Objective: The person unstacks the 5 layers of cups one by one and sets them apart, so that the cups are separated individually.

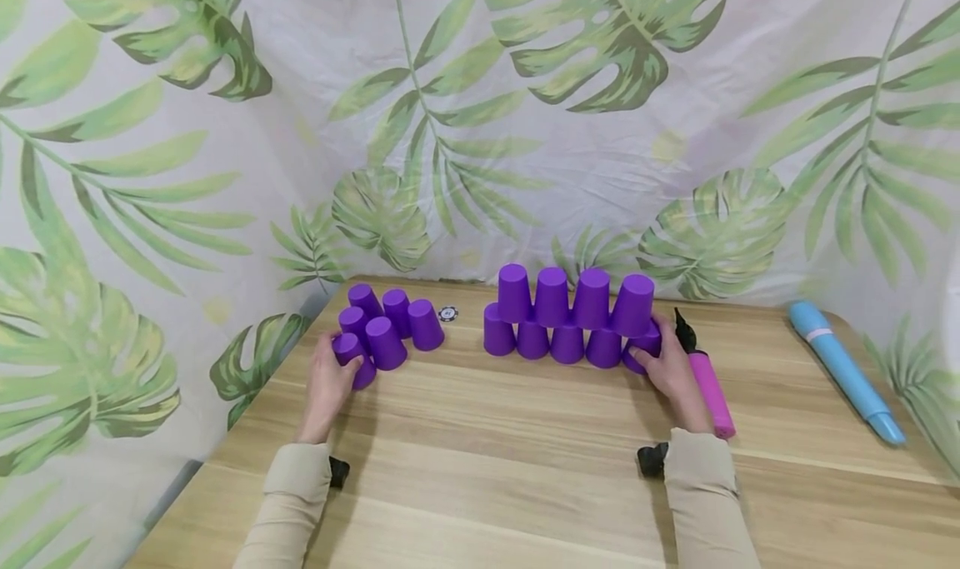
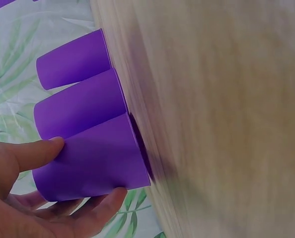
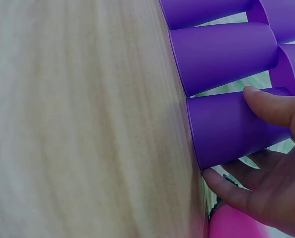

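Observation:
Purple cups stand upside down in two groups on the wooden table. My left hand [image 1: 330,377] grips the nearest cup [image 2: 93,161] of the left group, thumb on one side and fingers on the other. Several more cups [image 1: 387,344] cluster behind it. On the right, a bottom row of cups [image 1: 567,344] carries an upper row [image 1: 552,296], each upper cup bridging two below. My right hand [image 1: 671,371] holds the right-end bottom cup [image 3: 237,126] between thumb and fingers. That cup's rim meets the table and its neighbour.
Right of my right hand lies a pink pump [image 1: 712,394] with a black tip. A blue cylindrical pump-like tool [image 1: 847,373] is at the far right. Near the left group sits a small round chip [image 1: 448,313]. Leaf-patterned cloth [image 1: 465,136] hangs behind the table [image 1: 495,469].

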A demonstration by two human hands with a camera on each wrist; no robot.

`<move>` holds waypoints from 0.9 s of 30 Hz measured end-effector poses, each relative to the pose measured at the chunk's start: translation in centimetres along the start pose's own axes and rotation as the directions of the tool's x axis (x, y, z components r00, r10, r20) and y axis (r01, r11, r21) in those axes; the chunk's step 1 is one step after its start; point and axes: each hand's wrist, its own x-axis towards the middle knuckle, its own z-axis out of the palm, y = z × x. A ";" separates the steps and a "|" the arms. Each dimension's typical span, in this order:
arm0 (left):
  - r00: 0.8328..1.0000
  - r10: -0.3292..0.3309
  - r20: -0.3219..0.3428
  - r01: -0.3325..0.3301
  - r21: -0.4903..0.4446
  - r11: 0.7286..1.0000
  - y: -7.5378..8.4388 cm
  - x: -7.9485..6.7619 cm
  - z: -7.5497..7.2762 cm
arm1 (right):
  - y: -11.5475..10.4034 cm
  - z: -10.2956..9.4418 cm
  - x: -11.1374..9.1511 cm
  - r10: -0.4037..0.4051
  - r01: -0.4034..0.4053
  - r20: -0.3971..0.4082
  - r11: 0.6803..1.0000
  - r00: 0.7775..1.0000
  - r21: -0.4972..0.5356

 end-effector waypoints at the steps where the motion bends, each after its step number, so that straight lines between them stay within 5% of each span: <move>1: 1.000 0.001 0.008 -0.001 0.004 1.000 0.0 0.1 0.1 | 0.0 0.0 0.0 -0.001 0.001 -0.004 1.000 1.000 0.002; 4: 1.000 0.015 0.011 -0.015 0.015 1.000 0.0 0.1 0.4 | 0.1 -0.1 0.1 0.001 -0.001 -0.010 1.000 1.000 -0.002; 7: 0.994 0.077 -0.082 -0.074 0.031 0.997 0.7 -0.6 0.4 | 0.1 -0.1 0.1 -0.001 0.001 -0.005 1.000 1.000 -0.006; 11: 0.932 0.237 -0.274 -0.239 0.024 0.971 4.3 -1.8 0.5 | -0.1 -0.3 0.2 -0.011 0.011 -0.005 1.000 1.000 0.000; 13: 0.893 0.327 -0.309 -0.349 -0.018 0.937 7.2 -1.9 1.3 | -0.1 -0.4 0.3 -0.010 0.010 -0.012 1.000 1.000 0.007; 16: 0.872 0.429 -0.238 -0.465 -0.125 0.876 11.8 -1.7 3.6 | -0.1 -0.8 0.4 -0.003 0.003 -0.020 1.000 1.000 0.013; 19: 0.873 0.478 -0.098 -0.487 -0.239 0.840 15.5 -1.3 6.4 | 0.0 -0.9 0.5 0.010 -0.010 -0.006 1.000 1.000 0.009; 23: 0.889 0.450 0.090 -0.400 -0.326 0.856 18.7 -0.3 9.7 | 0.1 -0.6 0.5 0.028 -0.028 0.018 1.000 0.999 0.002; 27: 0.899 0.401 0.176 -0.334 -0.316 0.888 20.2 0.8 11.9 | 0.2 -0.1 0.4 0.035 -0.035 0.016 0.999 0.999 -0.001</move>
